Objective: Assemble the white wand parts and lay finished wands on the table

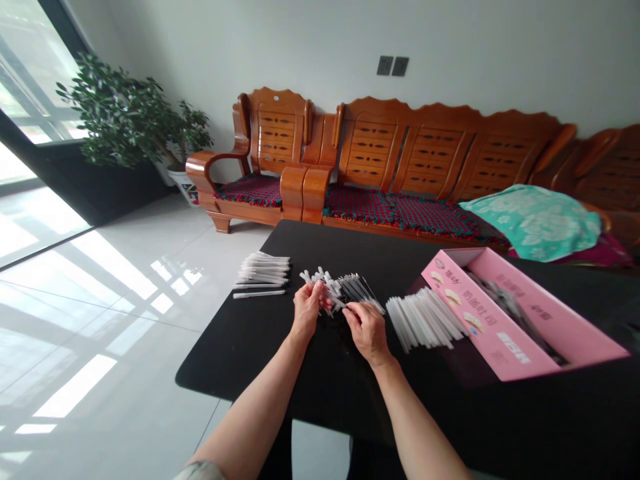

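Note:
My left hand grips a loose bunch of white plastic sticks above the middle of the black table. My right hand lies just to its right, with finger and thumb pinched on a thin white stick. Beyond the fingers, a fan of clear thin tubes lies close to the bunch. A neat row of white sticks rests to the left of my hands. A larger heap of white tubes lies to the right, next to an open pink cardboard box with dark contents.
A wooden sofa with red woven cushions and a teal cloth stands just behind the table. A potted plant stands in the corner by the window. The table's left edge drops to a glossy tiled floor.

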Available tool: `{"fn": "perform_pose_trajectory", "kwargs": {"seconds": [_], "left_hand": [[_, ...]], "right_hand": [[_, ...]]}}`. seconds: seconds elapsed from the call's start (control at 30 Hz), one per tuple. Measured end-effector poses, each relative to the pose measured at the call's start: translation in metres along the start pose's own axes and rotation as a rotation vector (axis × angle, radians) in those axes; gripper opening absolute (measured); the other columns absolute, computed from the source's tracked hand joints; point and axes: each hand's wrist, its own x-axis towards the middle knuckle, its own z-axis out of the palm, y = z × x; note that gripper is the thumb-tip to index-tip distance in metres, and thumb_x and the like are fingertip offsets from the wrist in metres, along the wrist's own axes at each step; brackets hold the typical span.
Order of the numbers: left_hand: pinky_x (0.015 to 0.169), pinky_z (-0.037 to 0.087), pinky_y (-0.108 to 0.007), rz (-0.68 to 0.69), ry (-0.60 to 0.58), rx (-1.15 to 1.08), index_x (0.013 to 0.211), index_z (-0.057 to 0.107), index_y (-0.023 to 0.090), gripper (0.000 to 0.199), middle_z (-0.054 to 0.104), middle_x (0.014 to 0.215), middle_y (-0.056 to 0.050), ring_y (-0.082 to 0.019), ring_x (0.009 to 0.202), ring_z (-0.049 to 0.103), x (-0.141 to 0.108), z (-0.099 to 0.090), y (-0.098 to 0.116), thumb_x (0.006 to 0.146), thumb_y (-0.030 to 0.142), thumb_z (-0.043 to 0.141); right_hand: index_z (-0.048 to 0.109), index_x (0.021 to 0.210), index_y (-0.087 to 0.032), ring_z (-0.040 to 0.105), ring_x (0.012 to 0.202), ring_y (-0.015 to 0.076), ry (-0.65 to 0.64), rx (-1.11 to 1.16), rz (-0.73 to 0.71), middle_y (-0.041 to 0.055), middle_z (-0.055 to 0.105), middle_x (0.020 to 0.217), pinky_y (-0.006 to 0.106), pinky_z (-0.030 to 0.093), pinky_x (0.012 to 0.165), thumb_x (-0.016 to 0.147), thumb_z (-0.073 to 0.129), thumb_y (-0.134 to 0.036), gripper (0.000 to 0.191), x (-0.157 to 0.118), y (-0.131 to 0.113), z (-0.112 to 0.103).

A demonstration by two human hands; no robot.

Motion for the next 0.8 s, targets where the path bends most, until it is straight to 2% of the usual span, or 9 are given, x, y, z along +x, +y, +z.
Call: {"fn": "perform_pose_trajectory", "kwargs": {"seconds": [0.13,0.33,0.5,0.67,0.8], "left_hand": [[0.045,0.045,-0.021,0.0,0.004,0.009,0.076,0.064,0.013,0.045,0.06,0.051,0.001,-0.012,0.044,0.056,0.0001,0.0002,-0.0006,0.074,0.058,0.072],[0.045,0.046,-0.021,0.008,0.005,0.009,0.077,0.064,0.013,0.044,0.06,0.052,0.001,-0.012,0.044,0.057,0.0009,0.0001,-0.0028,0.075,0.056,0.072],[0.044,0.045,-0.021,0.008,0.005,0.001,0.077,0.064,0.013,0.044,0.06,0.052,0.001,-0.012,0.044,0.057,0.0011,-0.0003,-0.0025,0.075,0.057,0.072],[0.044,0.046,-0.021,0.005,0.014,0.001,0.076,0.064,0.013,0.045,0.06,0.052,0.001,-0.011,0.044,0.057,0.0016,0.0003,-0.0023,0.074,0.057,0.072],[0.044,0.045,-0.021,-0.002,0.015,-0.004,0.076,0.063,0.014,0.045,0.06,0.052,0.001,-0.012,0.044,0.057,0.0017,0.0002,-0.003,0.074,0.057,0.073]], "right_hand": [[0.066,0.089,-0.018,0.062,0.078,0.0201,-0.007,-0.022,-0.011,0.0066,0.07,0.081,0.033,0.046,0.076,0.098,0.047,-0.023,0.021,-0.0005,0.0007,0.0005],[0.065,0.092,-0.017,0.062,0.073,0.0189,0.011,0.002,0.057,0.0051,0.068,0.078,0.031,0.047,0.072,0.095,0.057,-0.03,0.015,-0.0013,0.0018,0.0009],[0.066,0.09,-0.018,0.064,0.077,0.0199,-0.001,-0.009,0.01,0.0067,0.071,0.082,0.032,0.046,0.075,0.098,0.05,-0.026,0.019,-0.0019,0.0019,0.0018],[0.066,0.092,-0.018,0.062,0.071,0.0189,-0.001,0.0,0.083,0.0049,0.068,0.077,0.032,0.047,0.07,0.094,0.058,-0.031,0.015,-0.0019,0.0016,0.001],[0.066,0.091,-0.018,0.063,0.075,0.0197,-0.014,-0.001,0.043,0.0064,0.07,0.079,0.032,0.047,0.073,0.097,0.051,-0.028,0.019,-0.0016,0.0013,0.0005]]}}
